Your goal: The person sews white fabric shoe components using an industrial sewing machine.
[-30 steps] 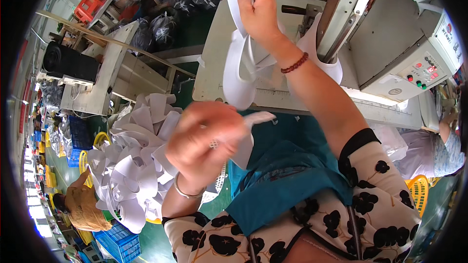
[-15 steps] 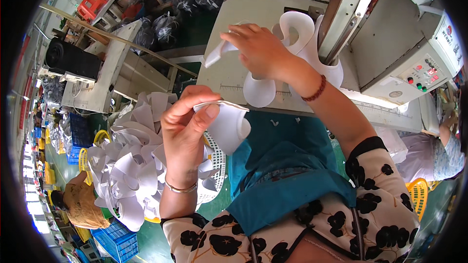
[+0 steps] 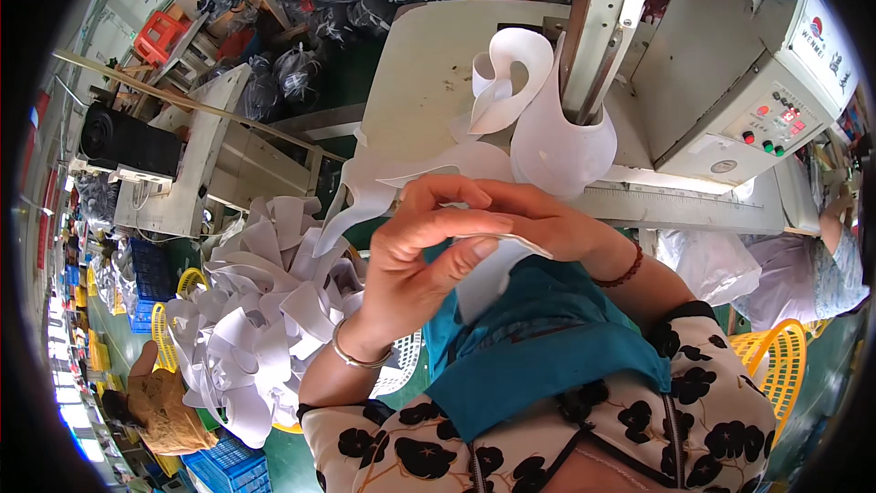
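In the head view, the left hand (image 3: 418, 260) is closed in a pinch, thumb against fingers, on the edge of a white piece (image 3: 484, 281) that hangs over the teal apron (image 3: 547, 329). The right hand (image 3: 538, 210) reaches in just behind with bent fingers; whether it grips anything, I cannot tell. The pinch takes only the edge, so a tug or loosened thumb could drop the piece onto the apron. A long white strip (image 3: 456, 162) stretches past the front of the table (image 3: 415, 64) toward the white heap (image 3: 246, 319); if a forearm brushes it, it could slide off or tangle there. Another white piece (image 3: 566, 151) sits around the metal post (image 3: 593, 27), and careless pulling could crease it.
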Available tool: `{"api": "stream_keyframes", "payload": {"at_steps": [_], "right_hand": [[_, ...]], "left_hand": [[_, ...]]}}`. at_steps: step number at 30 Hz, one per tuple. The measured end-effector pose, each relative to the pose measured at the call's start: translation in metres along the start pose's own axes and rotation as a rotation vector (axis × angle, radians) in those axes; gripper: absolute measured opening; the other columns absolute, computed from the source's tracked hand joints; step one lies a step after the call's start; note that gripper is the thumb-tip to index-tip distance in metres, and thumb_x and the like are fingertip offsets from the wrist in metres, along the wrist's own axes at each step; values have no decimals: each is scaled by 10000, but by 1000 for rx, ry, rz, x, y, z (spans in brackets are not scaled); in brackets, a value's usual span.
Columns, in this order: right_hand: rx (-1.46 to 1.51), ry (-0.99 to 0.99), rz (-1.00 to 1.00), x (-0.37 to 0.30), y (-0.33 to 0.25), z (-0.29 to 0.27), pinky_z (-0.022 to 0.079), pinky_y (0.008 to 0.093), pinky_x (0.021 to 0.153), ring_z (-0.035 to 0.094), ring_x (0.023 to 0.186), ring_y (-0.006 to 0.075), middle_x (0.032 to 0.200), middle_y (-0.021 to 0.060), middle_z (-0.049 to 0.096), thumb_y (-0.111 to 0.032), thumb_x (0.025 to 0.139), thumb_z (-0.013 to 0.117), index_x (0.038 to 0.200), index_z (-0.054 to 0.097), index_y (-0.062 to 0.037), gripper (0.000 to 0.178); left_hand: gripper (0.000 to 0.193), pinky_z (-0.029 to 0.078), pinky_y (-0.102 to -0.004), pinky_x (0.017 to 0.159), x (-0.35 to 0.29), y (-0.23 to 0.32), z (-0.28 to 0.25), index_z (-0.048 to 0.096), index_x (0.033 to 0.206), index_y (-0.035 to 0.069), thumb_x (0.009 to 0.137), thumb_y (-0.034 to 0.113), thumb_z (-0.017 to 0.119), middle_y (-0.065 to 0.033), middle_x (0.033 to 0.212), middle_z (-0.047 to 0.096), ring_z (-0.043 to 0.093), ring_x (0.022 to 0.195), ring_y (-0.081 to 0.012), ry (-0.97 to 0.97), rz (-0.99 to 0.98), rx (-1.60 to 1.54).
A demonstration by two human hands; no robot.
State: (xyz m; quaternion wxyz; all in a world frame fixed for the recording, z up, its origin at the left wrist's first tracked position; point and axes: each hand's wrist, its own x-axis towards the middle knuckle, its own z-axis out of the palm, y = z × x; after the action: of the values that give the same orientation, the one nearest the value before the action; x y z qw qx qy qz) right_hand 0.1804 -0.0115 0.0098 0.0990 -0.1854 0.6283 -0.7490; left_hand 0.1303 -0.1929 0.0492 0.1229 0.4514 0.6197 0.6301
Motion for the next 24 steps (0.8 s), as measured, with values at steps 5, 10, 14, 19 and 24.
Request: {"api": "stream_keyframes", "payload": {"at_steps": [5,10,14,19,24], "right_hand": [[-99,-57,-94,-26,1,0,399,259,857,466,1047,114,1180,79,502,-265,954,455,1323,366,-12,455],[130,116,-102,-40,-7,11,400,244,817,474,979,86,1103,62,529,-273,955,453,1267,401,-12,410],[-8,193,-101,-51,-14,0,414,213,679,494,796,44,892,15,574,-222,930,514,1053,531,-11,245],[-442,598,-262,-47,-44,-8,371,201,490,454,584,17,623,-34,538,-118,863,610,756,581,0,162],[-392,594,-352,-48,-62,-38,380,191,542,477,628,24,701,-31,562,-138,883,590,819,587,-8,145]], "left_hand": [[190,414,-273,818,1,4,14,691,980,128,796,89,668,-49,1037,508,479,985,-157,-86,-10,-44],[178,418,-265,807,9,7,21,695,980,133,805,112,666,-52,1047,496,474,989,-150,-134,2,-81],[193,408,-278,838,15,-8,27,656,1026,87,836,117,640,-51,1064,487,472,976,-135,-119,-48,-226],[371,398,-272,864,33,3,41,458,1219,27,894,179,555,-86,1143,496,504,974,-119,-87,-292,-640],[266,426,-235,790,69,12,29,554,1071,-13,866,155,582,-49,937,604,549,844,-88,-155,-376,-608]]}}
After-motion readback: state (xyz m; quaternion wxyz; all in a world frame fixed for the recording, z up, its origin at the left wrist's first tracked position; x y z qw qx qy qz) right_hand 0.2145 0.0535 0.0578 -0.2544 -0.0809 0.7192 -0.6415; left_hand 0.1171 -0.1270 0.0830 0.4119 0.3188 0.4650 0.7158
